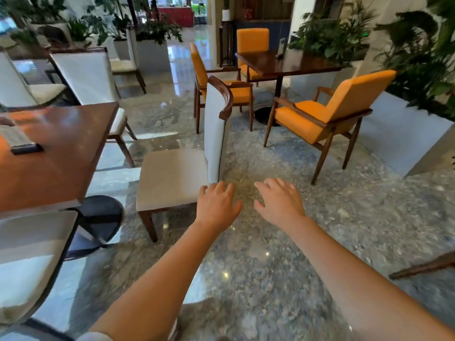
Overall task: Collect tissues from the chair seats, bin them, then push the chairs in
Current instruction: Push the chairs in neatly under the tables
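Fingers [222, 187] spread and empty on both hands: left hand [216, 205] just beside the white chair [172, 178], right hand [279, 203] over the floor [270, 279]. Seat is bare, no tissues in sight, and the chair stands clear of the tabletop [56, 153]. A shove at the tall backrest could tip it or skid it on polished stone.

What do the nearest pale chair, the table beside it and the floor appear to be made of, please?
The pale chair: matte beige upholstery, probably fabric or leatherette, on a dark glossy wood frame. The table: reddish-brown wood or veneer, polished, judging by its sheen. The floor: polished speckled stone, likely granite or marble, reflecting lights.
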Demonstrator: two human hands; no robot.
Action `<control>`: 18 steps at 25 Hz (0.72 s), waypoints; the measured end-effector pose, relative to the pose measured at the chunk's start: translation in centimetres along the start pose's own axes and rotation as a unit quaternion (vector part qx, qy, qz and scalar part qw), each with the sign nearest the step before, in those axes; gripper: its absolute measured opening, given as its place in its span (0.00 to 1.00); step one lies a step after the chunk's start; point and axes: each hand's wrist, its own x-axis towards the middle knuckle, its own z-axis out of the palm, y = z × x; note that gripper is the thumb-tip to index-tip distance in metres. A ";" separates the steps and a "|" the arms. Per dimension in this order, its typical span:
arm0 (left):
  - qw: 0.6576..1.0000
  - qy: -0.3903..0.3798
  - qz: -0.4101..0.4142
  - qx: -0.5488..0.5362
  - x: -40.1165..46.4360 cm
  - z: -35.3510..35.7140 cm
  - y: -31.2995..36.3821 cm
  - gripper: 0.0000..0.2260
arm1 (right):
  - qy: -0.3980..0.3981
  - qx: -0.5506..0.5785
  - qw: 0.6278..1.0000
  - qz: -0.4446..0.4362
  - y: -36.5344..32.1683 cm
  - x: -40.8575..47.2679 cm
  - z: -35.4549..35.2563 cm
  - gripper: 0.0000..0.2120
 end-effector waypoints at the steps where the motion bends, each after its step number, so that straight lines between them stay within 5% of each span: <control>1: 1.000 0.001 -0.006 -0.001 1.6 0.4 0.9 0.19 | -0.004 0.004 1.000 -0.005 1.7 1.5 0.0 0.21; 18: 0.990 0.062 -0.122 0.009 38.6 6.7 6.4 0.21 | -0.004 0.017 0.992 -0.127 23.0 36.7 1.5 0.23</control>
